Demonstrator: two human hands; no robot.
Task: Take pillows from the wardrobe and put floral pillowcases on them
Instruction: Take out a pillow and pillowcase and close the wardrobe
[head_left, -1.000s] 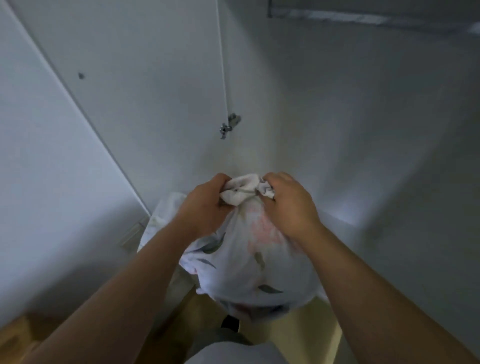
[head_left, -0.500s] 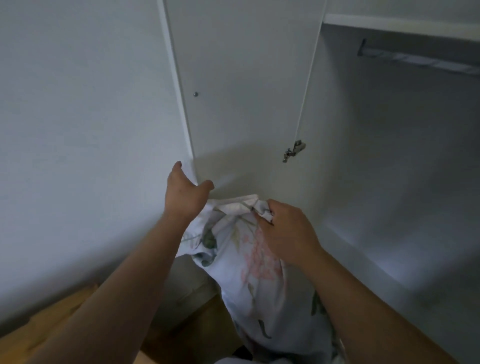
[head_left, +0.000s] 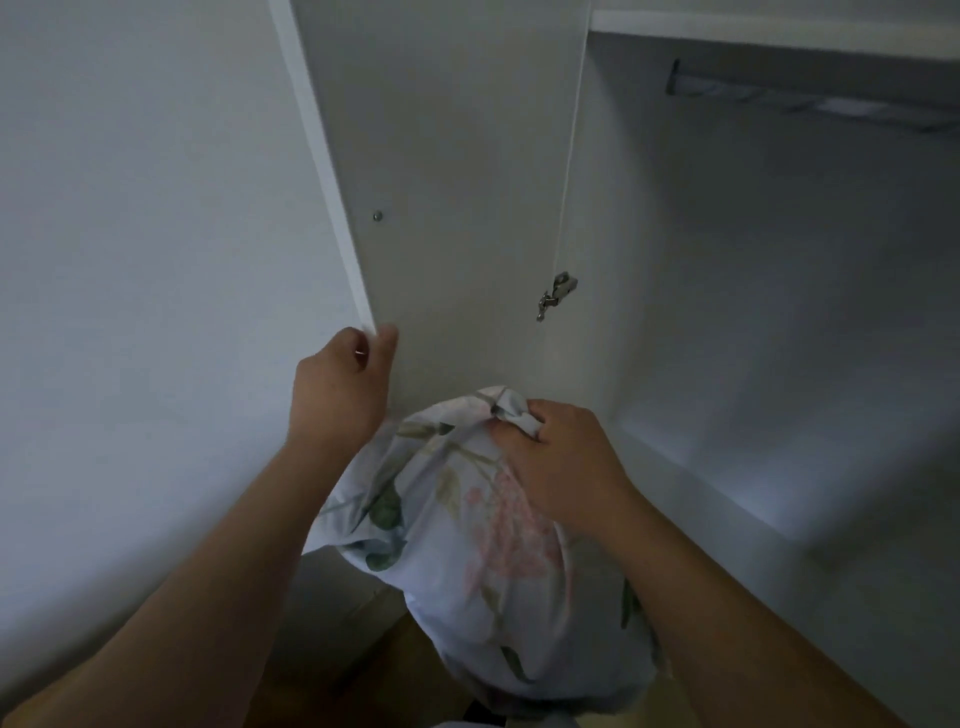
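A pillow in a white floral pillowcase (head_left: 467, 551) with pink blossoms and green leaves hangs in front of me. My right hand (head_left: 561, 457) grips its bunched upper end. My left hand (head_left: 340, 387) is off the pillow and closed on the front edge of the open white wardrobe door (head_left: 447, 171), thumb on the inner face, fingers wrapped behind. The pillow's lower end runs out of view at the bottom.
The wardrobe interior (head_left: 779, 291) opens to the right, with a white bottom shelf (head_left: 737, 467), a hanging rail (head_left: 810, 98) high up and a metal hinge (head_left: 558, 293) on the door. A white wall (head_left: 130, 260) fills the left. Wooden floor (head_left: 384, 670) shows below.
My left hand let go of the pillowcase, reached up and left, and took hold of the wardrobe door's edge. My right hand keeps the pillow's top bunched. The view shifted.
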